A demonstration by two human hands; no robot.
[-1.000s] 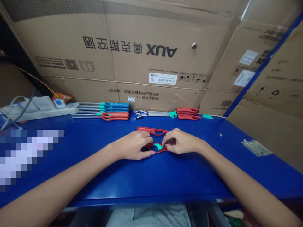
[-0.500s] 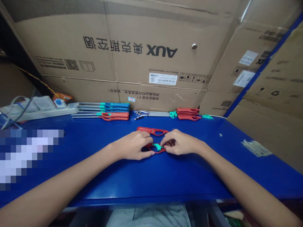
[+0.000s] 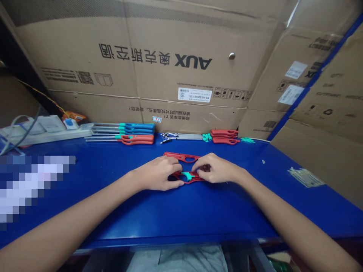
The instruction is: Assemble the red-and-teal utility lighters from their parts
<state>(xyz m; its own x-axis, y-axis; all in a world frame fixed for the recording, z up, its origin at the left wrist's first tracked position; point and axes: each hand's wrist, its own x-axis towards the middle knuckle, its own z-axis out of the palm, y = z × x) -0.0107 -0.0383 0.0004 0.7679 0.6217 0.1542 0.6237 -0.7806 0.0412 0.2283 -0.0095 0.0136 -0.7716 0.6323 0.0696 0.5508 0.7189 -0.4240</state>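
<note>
My left hand (image 3: 161, 173) grips the left end of a red handle shell (image 3: 190, 182) that lies on the blue table. A green trigger piece (image 3: 187, 176) sits inside this shell, between my two hands. My right hand (image 3: 217, 169) is at the shell's right end, its thumb and index finger curled together over it; whether a small part is between the fingertips is hidden. Just beyond, a second red shell (image 3: 181, 156) lies with its hollow side up.
Along the back lie blue lighters (image 3: 138, 128), orange-red lighters (image 3: 138, 139), metal rods (image 3: 190, 136), red handles (image 3: 225, 136) and green pieces (image 3: 247, 140). Pale sticks (image 3: 305, 177) lie right, a power strip (image 3: 70, 131) left. Cardboard (image 3: 159, 83) stands behind.
My right hand has shifted slightly right along the red shell, so more of the shell beside the green trigger piece shows. My left hand has stayed nearly in place.
</note>
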